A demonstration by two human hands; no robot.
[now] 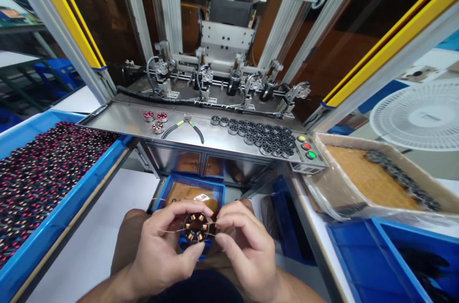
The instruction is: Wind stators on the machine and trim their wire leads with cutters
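Note:
Between the thumb and fingers of my left hand [168, 241] is a small round motor stator [196, 227], black with copper windings around its open centre. Thin copper wire ends stick out of it on both sides. My right hand [247, 241] is closed at the stator's right side, its thumb and fingertips pinching the wire ends [213, 229] there. Both hands are above my lap, in front of a blue bin [222, 193] with brown sheets in it. On the metal ledge ahead lie cutting pliers [186, 124] with spread handles.
Three wound stators [158, 126] lie left of the pliers, and many black cores [265, 135] to their right. A blue tray [71, 169] of wound stators stands at left. Coloured buttons [306, 146], a cardboard box [333, 188] and a fan [423, 116] are at right. Winding fixtures [234, 83] stand behind.

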